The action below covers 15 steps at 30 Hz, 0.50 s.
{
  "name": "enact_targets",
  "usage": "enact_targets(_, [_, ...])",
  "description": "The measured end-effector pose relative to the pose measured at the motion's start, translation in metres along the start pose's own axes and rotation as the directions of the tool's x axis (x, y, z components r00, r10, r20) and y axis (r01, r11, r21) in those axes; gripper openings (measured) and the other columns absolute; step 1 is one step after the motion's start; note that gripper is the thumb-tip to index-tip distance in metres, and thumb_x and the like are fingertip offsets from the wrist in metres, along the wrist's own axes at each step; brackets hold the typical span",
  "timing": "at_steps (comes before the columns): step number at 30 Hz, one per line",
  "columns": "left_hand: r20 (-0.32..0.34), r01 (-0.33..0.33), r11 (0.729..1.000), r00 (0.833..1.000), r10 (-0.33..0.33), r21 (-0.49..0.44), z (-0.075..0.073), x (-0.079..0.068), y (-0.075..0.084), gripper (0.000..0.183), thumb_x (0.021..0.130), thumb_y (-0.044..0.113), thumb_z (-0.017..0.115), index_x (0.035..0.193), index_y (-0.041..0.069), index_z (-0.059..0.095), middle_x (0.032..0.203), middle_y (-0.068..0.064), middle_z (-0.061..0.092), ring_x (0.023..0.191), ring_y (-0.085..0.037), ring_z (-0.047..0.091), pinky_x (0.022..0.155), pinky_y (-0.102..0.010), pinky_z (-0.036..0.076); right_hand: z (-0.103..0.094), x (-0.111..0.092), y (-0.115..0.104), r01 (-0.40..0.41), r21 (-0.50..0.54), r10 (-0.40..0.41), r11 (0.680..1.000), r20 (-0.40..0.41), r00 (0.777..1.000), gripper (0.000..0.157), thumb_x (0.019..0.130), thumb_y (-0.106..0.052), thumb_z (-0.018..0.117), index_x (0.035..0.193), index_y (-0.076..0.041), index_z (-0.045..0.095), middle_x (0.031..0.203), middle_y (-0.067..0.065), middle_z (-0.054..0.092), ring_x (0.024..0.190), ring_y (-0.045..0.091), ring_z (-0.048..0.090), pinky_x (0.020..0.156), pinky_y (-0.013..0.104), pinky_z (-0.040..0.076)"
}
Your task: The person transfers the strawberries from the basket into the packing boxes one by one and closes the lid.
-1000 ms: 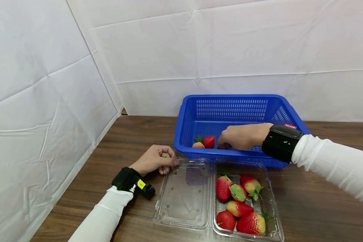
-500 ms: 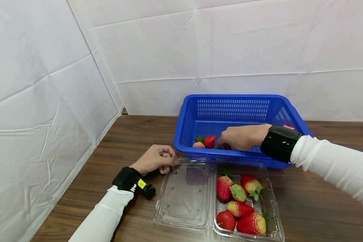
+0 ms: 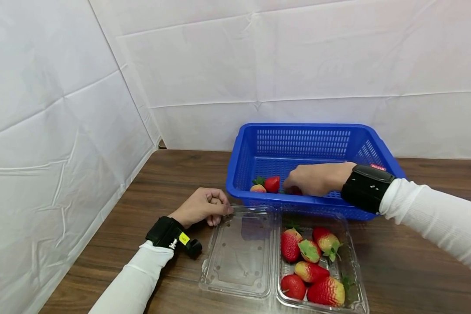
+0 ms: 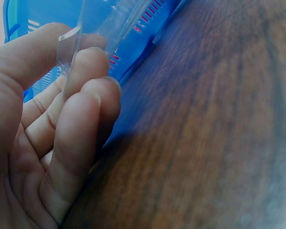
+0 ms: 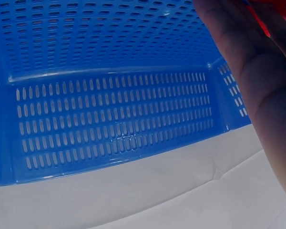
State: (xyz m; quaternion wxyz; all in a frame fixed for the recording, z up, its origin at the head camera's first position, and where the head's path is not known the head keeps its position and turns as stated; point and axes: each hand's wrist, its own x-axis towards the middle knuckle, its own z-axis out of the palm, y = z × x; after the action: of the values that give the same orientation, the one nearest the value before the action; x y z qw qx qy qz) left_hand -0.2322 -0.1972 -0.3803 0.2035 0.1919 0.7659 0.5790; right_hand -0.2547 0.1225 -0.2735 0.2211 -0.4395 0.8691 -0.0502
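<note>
My left hand pinches the far left corner of the lid of a clear plastic clamshell box; the left wrist view shows the plastic edge between thumb and fingers. Several red and yellow strawberries lie in the box's right half. Inside the blue basket, at its near side, my right hand reaches down with curled fingers around a strawberry, mostly hidden under the hand. Red also shows by the fingers in the right wrist view. Just left of them sit another red strawberry and a paler one.
The basket stands at the back of the brown wooden table, directly behind the clamshell. White sheets hang behind and along the left side. A black strap with a small camera sits on the left wrist.
Almost nothing differs. My right hand stays low in the basket with only slight shifts, and a bit more red shows under its fingers. The left hand keeps still on the lid corner.
</note>
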Motion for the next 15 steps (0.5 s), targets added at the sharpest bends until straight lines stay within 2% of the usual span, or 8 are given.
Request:
enact_targets(4, [0.0,-0.001,1.0,1.0,0.001,0.001,0.0,0.0,0.0,0.022,0.083,0.02,0.076,0.088,0.003,0.062,0.06,-0.005,0.063,0.049,-0.017,0.055,0.044,-0.023,0.05,0.0,-0.004,0.001,-0.012,-0.014,0.012,1.0,-0.024,1.0,0.026,0.089,0.004,0.061,0.1,-0.019,0.068,0.086,-0.006,0.065,0.074,0.008,0.056,0.074,0.033,0.056])
enact_targets(11, [-0.002,0.0,1.0,1.0,0.0,0.003,-0.001,0.001,0.001,0.023,0.083,0.02,0.076,0.088,0.003,0.062,0.06,-0.006,0.063,0.049,-0.017,0.056,0.044,-0.024,0.051,-0.001,-0.013,0.004,-0.018,-0.032,0.015,0.999,-0.077,0.997,0.027,0.088,0.004,0.063,0.099,-0.02,0.066,0.087,-0.002,0.062,0.072,0.013,0.05,0.067,0.032,0.047])
enact_targets(15, [0.004,-0.005,1.0,1.0,0.005,0.003,-0.001,0.0,0.0,0.022,0.083,0.02,0.076,0.087,0.003,0.062,0.06,-0.006,0.064,0.049,-0.018,0.056,0.044,-0.024,0.05,0.001,-0.015,0.005,-0.023,-0.045,0.018,0.999,-0.097,0.995,0.027,0.086,0.005,0.064,0.099,-0.019,0.066,0.088,-0.001,0.062,0.073,0.014,0.049,0.066,0.032,0.046])
